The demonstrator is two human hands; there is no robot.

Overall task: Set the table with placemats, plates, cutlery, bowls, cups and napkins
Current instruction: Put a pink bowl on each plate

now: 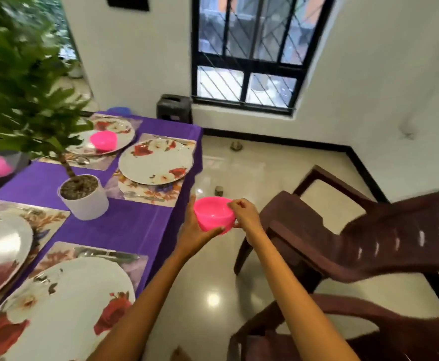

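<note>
Two hands, left hand, right hand, gripping pink bowl beside table edge

My table wears a purple cloth, and four floral placemats lie on it — one near me, one at far right, two along the left. Each carries a flowered plate. A pink bowl sits on the far left plate. Between the mats stands a white pot with a leafy plant — a fork lies on the far right mat.
</note>
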